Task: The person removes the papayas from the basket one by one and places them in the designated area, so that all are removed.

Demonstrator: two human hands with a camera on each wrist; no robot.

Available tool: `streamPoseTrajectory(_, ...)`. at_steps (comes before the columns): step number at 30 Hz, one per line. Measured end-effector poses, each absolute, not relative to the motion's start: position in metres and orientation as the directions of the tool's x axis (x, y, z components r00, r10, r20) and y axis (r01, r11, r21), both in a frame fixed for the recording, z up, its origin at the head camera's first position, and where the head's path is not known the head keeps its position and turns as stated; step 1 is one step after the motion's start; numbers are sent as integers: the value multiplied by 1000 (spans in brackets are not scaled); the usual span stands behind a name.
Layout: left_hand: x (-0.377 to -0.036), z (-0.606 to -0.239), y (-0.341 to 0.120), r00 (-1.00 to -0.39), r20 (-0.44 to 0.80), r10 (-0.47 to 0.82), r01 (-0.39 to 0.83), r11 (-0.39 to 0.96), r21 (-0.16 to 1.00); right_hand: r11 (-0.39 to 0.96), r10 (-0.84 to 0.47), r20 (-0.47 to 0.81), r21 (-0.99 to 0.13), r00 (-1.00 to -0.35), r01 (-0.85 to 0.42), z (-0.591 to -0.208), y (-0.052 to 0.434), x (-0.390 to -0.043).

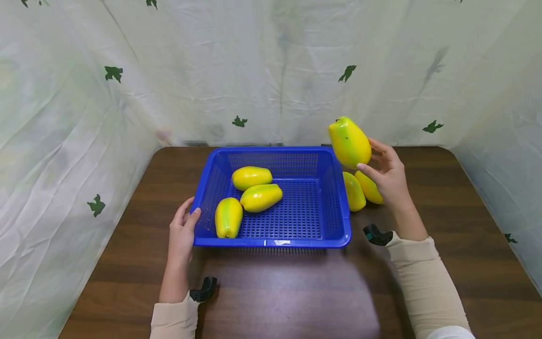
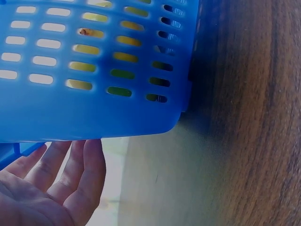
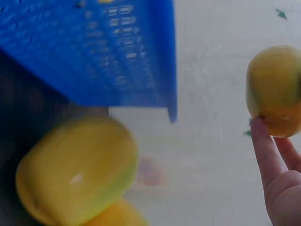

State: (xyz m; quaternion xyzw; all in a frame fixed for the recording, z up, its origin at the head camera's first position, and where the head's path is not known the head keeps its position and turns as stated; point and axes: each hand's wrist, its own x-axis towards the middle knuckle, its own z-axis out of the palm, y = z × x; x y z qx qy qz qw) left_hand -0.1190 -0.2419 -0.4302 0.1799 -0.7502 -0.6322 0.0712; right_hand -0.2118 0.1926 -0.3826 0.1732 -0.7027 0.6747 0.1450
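Observation:
A blue plastic basket (image 1: 279, 242) with slotted walls is on the brown table. My left hand (image 1: 183, 228) grips its left rim, the thumb on top and the fingers along the outside; the left wrist view shows those fingers (image 2: 89, 174) against the slotted wall. Three yellow-green papayas (image 1: 228, 217) lie in the basket's left half. Above the table, by the basket's far right corner, my right hand (image 1: 389, 176) holds another papaya (image 1: 349, 142) between thumb and fingers. Below that hand, two more papayas (image 1: 354, 192) lie beside the basket's right wall, partly hidden by the hand and the rim.
The wooden table (image 1: 296, 292) extends in front of the basket and to both sides. A pale cloth (image 1: 271, 70) with green leaf shapes hangs behind it and along the sides. Black camera mounts (image 1: 204, 289) sit at both wrists.

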Motion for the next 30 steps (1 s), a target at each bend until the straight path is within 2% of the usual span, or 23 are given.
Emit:
streamPoseTrajectory(6, -120, -429, -242, -924, -130, -360, -186, 128, 974, 147, 74, 384, -917, -920, -371, -395, 212, -205)
streamPoseTrajectory(17, -120, -430, -242, -921, -129, -367, -189, 132, 973, 226, 253, 254, -954, -934, -198, -420, 245, -193)
streamPoseTrajectory(30, -119, -430, -242, -924, -121, -364, -179, 129, 975, 298, 433, 196, -952, -880, -66, -443, 271, -181)
